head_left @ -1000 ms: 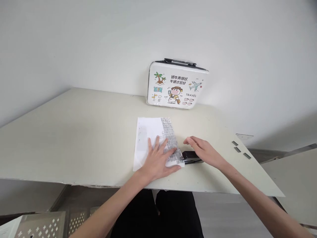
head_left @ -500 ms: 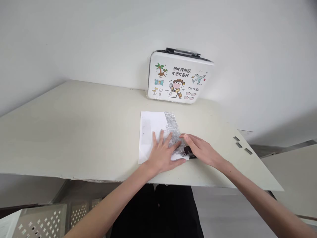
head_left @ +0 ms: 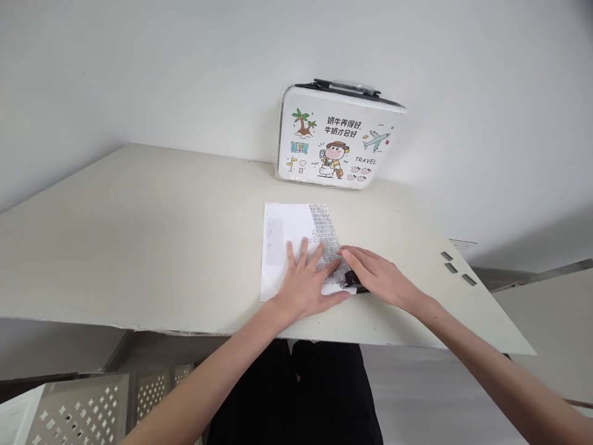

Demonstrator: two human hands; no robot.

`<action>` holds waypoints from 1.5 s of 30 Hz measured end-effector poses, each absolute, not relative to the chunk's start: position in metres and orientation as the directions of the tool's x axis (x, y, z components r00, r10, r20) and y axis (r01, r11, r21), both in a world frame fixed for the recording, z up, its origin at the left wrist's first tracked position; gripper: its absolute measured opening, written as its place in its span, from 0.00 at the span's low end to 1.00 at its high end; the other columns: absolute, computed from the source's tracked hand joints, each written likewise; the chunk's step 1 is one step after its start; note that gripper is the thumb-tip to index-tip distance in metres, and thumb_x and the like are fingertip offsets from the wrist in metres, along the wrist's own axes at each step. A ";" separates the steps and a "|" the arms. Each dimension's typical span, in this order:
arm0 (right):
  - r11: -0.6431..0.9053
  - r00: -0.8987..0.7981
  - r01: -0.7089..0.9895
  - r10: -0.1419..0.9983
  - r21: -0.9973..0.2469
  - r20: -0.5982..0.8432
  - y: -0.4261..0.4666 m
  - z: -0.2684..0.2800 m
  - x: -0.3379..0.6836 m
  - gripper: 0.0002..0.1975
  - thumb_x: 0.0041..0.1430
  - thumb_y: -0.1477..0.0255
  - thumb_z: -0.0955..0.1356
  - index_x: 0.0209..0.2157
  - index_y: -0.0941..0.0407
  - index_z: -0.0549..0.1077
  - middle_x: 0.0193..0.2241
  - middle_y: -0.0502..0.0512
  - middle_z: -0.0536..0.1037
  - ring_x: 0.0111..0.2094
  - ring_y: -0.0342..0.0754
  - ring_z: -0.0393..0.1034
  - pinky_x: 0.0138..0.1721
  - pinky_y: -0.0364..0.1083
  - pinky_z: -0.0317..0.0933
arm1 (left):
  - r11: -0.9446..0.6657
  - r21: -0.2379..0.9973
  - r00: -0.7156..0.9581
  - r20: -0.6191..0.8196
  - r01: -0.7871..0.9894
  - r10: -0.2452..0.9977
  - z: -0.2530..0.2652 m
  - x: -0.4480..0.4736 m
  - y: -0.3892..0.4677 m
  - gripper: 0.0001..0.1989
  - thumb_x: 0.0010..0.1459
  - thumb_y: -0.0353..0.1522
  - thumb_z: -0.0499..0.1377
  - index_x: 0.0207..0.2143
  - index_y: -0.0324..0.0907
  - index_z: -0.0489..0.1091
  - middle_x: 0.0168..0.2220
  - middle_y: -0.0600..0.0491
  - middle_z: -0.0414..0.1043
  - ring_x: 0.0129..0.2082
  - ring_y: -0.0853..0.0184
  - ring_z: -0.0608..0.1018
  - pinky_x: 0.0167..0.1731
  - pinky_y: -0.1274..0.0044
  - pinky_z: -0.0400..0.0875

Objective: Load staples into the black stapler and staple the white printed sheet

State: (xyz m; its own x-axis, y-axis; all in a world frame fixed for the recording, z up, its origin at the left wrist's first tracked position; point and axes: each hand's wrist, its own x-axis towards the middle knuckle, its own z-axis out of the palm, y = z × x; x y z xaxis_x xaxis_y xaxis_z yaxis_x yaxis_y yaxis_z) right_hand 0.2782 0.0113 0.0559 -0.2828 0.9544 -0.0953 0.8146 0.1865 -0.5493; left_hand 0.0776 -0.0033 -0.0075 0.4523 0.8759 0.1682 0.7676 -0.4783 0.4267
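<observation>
My left hand (head_left: pixel 303 284) lies flat with fingers spread on the white printed sheet (head_left: pixel 278 225), holding it down. A grey brick-like pattern (head_left: pixel 325 225) runs along the sheet's right side. At the sheet's lower right edge sits a black stapler (head_left: pixel 351 279), its front end over the paper. My right hand (head_left: pixel 377 275) is closed over the stapler from the right and hides most of it. The right fingertips reach just above the stapler's front, close to my left thumb and forefinger.
A white case (head_left: pixel 340 139) with cartoon prints and a black handle stands against the wall behind the sheet. Three small grey staple strips (head_left: pixel 451 267) lie near the right edge of the pale table (head_left: pixel 139 247). Beige perforated baskets (head_left: pixel 78 411) are below the table at left.
The whole view has shifted slightly, so table and case appear a little higher. Both hands keep nearly the same place on the sheet and the stapler.
</observation>
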 end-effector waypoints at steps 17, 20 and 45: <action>0.231 -0.303 0.840 0.950 -0.491 -0.073 0.012 0.051 0.278 0.24 0.74 0.53 0.55 0.50 0.44 0.79 0.63 0.48 0.74 0.63 0.60 0.69 0.60 0.59 0.64 | -0.483 0.408 0.452 0.177 0.775 0.874 -0.011 0.080 -0.004 0.43 0.61 0.66 0.48 0.72 0.57 0.57 0.77 0.52 0.43 0.75 0.36 0.37 0.67 0.40 0.21; 0.239 -0.311 0.849 0.947 -0.471 -0.080 0.013 0.049 0.279 0.25 0.74 0.53 0.54 0.51 0.43 0.78 0.64 0.47 0.73 0.65 0.61 0.66 0.62 0.60 0.61 | -0.483 0.405 0.452 0.175 0.777 0.874 -0.011 0.080 -0.003 0.44 0.61 0.66 0.48 0.72 0.56 0.58 0.77 0.51 0.43 0.75 0.35 0.37 0.67 0.40 0.21; 0.383 -0.382 0.924 0.922 0.004 -0.060 0.011 0.035 0.257 0.28 0.75 0.66 0.51 0.72 0.49 0.60 0.70 0.58 0.65 0.69 0.59 0.59 0.64 0.64 0.58 | -0.487 0.399 0.437 0.215 0.777 0.873 -0.016 0.080 -0.005 0.39 0.63 0.62 0.53 0.68 0.52 0.65 0.76 0.48 0.47 0.75 0.37 0.38 0.68 0.41 0.23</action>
State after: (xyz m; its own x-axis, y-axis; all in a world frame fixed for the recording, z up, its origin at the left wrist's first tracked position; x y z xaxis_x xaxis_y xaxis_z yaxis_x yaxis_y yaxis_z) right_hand 0.2567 0.0106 0.0354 -0.3820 0.9222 -0.0601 0.9238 0.3829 0.0037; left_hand 0.0802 -0.0054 -0.0157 0.4368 0.8734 0.2155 0.7767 -0.4870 0.3993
